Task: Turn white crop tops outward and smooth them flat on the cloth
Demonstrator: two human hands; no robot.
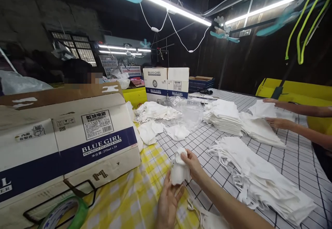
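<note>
Over the table edge nearest me, a small folded white cloth piece is held upright between both hands. My right hand pinches its upper right side with thumb and fingers. Palm up, my left hand has its fingers curled against the bottom of the same cloth. Below my right forearm lies another white cloth piece with straps, partly hidden by the arm. Two more loose white cloth pieces, one on the left and one on the right, lie just beyond my hands.
A long pile of strapped white cloths lies at right, with stacks behind. A co-worker's hands hold white cloth there. At left stand a large beer carton and green tape. Clear plastic and another carton are farther back.
</note>
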